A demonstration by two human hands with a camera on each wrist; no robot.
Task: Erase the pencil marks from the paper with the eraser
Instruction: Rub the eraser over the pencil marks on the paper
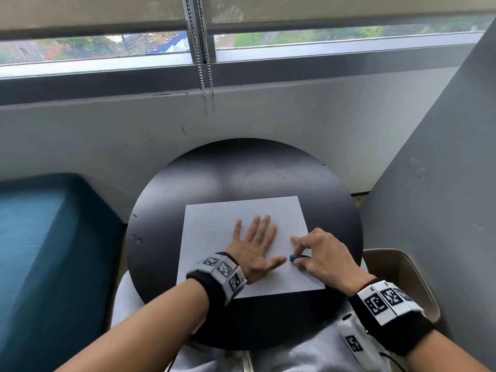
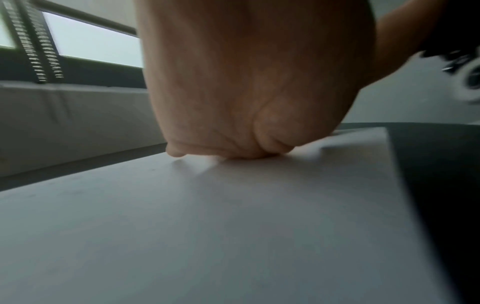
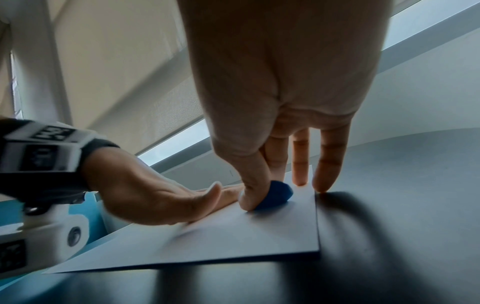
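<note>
Left hand (image 1: 256,244) lies flat with fingers spread on the paper (image 1: 209,237), which sits on the round black table (image 1: 241,167); beside it the right hand (image 1: 322,253) pinches the blue eraser (image 1: 295,257). From the left wrist, the palm (image 2: 246,82) presses the paper (image 2: 233,226). From the right wrist, the thumb and a finger (image 3: 255,185) clamp the eraser (image 3: 278,194) against the paper (image 3: 233,236) near its table-side edge.

Round black table (image 1: 241,167) below window (image 1: 107,47); teal seat (image 1: 40,251) at left.

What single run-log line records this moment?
left hand: flat on paper | right hand: pinches blue eraser on paper | black round table
</note>
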